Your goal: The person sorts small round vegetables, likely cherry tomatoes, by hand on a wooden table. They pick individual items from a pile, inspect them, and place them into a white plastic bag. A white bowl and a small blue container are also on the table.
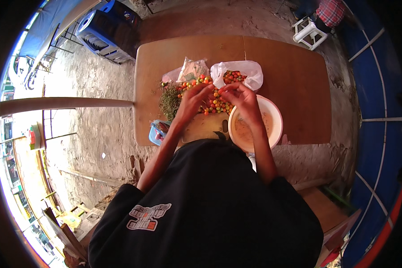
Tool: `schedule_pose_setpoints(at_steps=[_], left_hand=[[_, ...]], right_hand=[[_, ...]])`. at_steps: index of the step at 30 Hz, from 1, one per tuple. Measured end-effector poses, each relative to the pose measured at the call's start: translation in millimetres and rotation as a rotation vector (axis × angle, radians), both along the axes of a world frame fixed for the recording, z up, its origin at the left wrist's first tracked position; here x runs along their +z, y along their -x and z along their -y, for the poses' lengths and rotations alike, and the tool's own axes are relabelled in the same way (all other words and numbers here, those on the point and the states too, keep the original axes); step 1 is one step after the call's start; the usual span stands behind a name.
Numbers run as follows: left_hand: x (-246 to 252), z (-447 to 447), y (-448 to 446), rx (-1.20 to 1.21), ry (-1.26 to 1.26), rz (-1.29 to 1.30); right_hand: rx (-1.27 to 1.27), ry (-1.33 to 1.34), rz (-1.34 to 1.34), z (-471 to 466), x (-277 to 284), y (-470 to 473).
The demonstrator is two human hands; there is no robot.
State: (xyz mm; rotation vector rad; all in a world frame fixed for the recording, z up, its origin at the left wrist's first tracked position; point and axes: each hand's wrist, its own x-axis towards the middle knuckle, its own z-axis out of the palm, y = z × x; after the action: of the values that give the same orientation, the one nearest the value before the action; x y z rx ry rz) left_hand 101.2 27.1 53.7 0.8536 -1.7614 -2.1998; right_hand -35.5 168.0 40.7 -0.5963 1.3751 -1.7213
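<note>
Over a heap of small red, orange and green tomatoes, my two hands come close together. Between the fingertips of my right hand is a small red tomato. My left hand has its thumb and fingers drawn together just left of it; whether something is pinched there is too small to tell. Behind the hands lies an opened white plastic bag with more tomatoes inside. Beneath my right forearm stands a pale round basin with cloudy water and floating bits.
On the brown table are a heap of dry green stems, a clear plastic packet, a wooden cutting board and a blue container. Farther off are blue-and-black cabinets and a person by a white stool.
</note>
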Motion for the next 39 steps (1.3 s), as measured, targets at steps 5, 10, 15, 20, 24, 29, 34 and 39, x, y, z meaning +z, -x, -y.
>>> schedule_pose_setpoints(at_steps=[5, 10, 15, 20, 24, 29, 34, 39], left_hand=[[-10.1, -14.0, -19.6, 0.079, -0.384, -0.072], [-21.9, -5.3, -48.5, 0.158, -0.489, -0.152], [-18.6, 0.5, -58.2, 0.073, -0.270, 0.070], [-15.8, -2.7, -61.2, -0.031, -0.287, 0.042], [-22.2, -4.1, -66.8, -0.075, -0.279, -0.030], [-27.8, -5.2, -69.0, -0.118, -0.327, 0.004], [-28.6, 4.4, -69.7, -0.170, -0.269, 0.085], [-27.9, 18.6, -75.3, -0.298, -0.231, 0.087]], right_hand=[[0.123, -0.147, -0.071, 12.8, 10.9, -36.4], [0.159, -0.130, -0.168, 24.0, 15.8, -39.9], [0.239, -0.290, -0.680, 27.2, 27.8, -44.6], [0.188, -0.233, -0.859, 26.9, 25.5, -57.9], [0.236, -0.374, -1.100, 14.4, 24.4, -59.9], [0.290, -0.331, -1.068, 11.1, 15.8, -66.8], [0.295, -0.257, -0.981, 13.1, 14.1, -66.7], [0.379, -0.211, -0.838, 14.7, 18.3, -67.9]])
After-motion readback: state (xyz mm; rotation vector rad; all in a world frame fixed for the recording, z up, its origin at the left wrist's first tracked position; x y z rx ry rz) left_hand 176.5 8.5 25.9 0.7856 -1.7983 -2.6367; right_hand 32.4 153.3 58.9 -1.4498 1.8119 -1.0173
